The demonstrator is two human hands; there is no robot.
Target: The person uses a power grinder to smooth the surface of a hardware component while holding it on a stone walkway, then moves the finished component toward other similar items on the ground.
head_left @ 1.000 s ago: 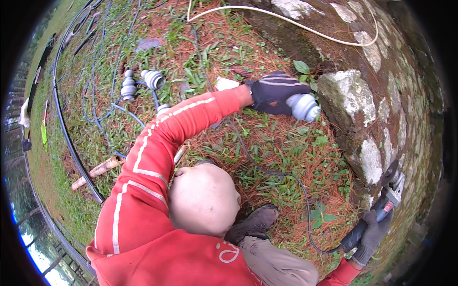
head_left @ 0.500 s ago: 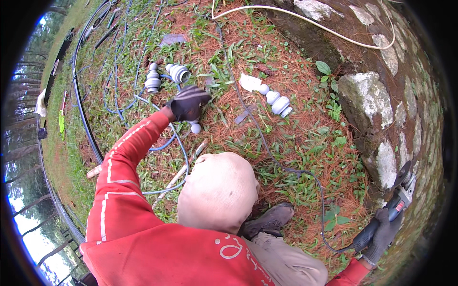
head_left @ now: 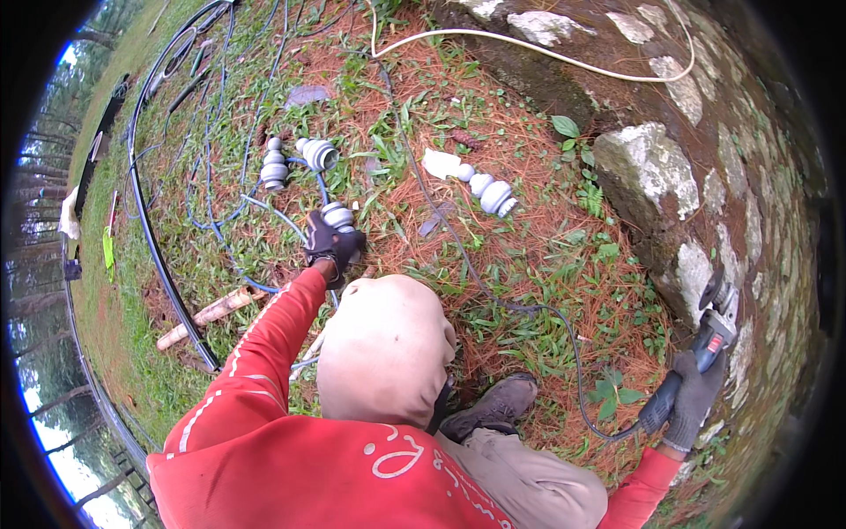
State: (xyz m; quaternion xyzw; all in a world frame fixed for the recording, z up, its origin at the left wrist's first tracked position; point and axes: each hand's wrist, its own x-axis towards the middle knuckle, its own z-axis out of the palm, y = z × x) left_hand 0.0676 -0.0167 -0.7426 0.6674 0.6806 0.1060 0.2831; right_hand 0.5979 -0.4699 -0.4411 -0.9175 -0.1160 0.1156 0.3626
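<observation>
My left hand [head_left: 331,243], in a dark glove, is closed over a grey, ringed, finial-like piece [head_left: 337,214] lying on the grass; the hand covers its middle. Above it lie two similar grey pieces, one with a ball tip [head_left: 274,164] and one with its hollow end showing [head_left: 317,153]. Another grey ball-tipped piece [head_left: 487,190] rests farther right beside a white scrap [head_left: 441,164]. At the right, my right hand [head_left: 693,388], in a grey glove, grips the body of an angle grinder [head_left: 710,344]. The grinder's disc end points up beside the stones.
A dark cord [head_left: 481,280] runs across the grass to the grinder. Blue hose [head_left: 211,226] loops at the left, near a black pipe [head_left: 159,220] and a bamboo piece [head_left: 220,310]. A stone wall [head_left: 656,167] rises at the right. A pale hose [head_left: 529,51] curves above.
My left hand has moved down and a little left, uncovering the upper part of the finial-like piece. The right hand with the angle grinder has shifted slightly up and left; the view has shifted too.
</observation>
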